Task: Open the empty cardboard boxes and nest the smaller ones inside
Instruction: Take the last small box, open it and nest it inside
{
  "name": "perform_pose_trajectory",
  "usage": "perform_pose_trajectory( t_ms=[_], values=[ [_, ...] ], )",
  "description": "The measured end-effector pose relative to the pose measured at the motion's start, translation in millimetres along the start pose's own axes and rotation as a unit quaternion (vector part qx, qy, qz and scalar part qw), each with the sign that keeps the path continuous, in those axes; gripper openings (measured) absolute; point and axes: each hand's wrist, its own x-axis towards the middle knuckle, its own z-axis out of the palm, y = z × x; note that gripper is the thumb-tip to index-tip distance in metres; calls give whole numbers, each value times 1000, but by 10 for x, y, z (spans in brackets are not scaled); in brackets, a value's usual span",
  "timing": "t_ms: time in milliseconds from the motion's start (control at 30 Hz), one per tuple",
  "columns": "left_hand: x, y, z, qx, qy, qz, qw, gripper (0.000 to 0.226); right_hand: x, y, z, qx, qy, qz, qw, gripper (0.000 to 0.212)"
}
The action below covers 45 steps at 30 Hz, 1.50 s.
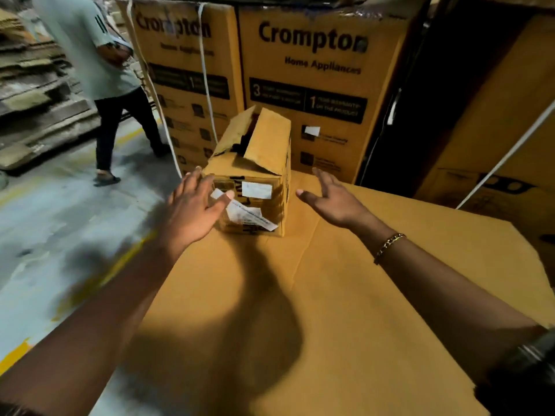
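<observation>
A small yellow cardboard box [255,163] with white labels on its near face stands on the closed top of a large cardboard box [330,295]. Its top flaps are partly raised, one tilted up on the right. My left hand [192,205] reaches to the small box's left near corner, fingers spread, touching or almost touching it. My right hand [333,199] hovers open just right of the box, palm turned toward it, a short gap away. A gold bracelet sits on my right wrist.
Tall printed appliance cartons [324,79] stand stacked right behind the small box, white straps hanging over them. Another person [105,70] walks on the concrete floor at the left, near piles of flattened cardboard [36,94]. More cartons [495,130] fill the right side.
</observation>
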Motion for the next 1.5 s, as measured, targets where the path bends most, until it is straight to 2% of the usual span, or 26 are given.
perform_pose_trajectory(
  t_ms=[200,333,467,633,800,900,1000,1033,1167,1267,1333,1500],
  values=[
    [934,-450,10,-81,-11,-24,996,72,531,-250,290,17,32,62,997,88],
    [1416,-677,104,-161,-57,-52,984,76,788,-432,509,20,40,81,996,96],
    [1692,-750,200,-267,-120,-95,951,86,988,-560,624,65,49,119,990,105],
    [1913,-700,294,-398,-164,-134,893,91,1276,-631,669,176,52,197,963,103],
    [2011,-631,427,-434,-226,-171,855,111,1510,-605,714,222,43,238,945,96],
    [2010,-631,546,-450,-230,-189,842,111,1563,-534,780,282,44,258,923,72],
    [1987,-639,619,-474,-219,-224,823,132,1551,-497,850,329,42,275,902,62],
    [1964,-616,609,-480,-215,-228,819,132,1531,-498,861,338,45,275,899,62],
    [1799,-421,486,-470,-181,-212,838,98,1367,-485,795,363,57,257,894,61],
    [1607,-211,409,-445,-168,-196,857,97,1104,-442,654,373,81,247,891,53],
    [1427,6,348,-450,-169,-190,856,94,871,-377,526,372,101,238,892,52],
    [830,664,246,-482,-179,-138,846,88,42,-113,171,367,145,234,889,64]
  ],
)
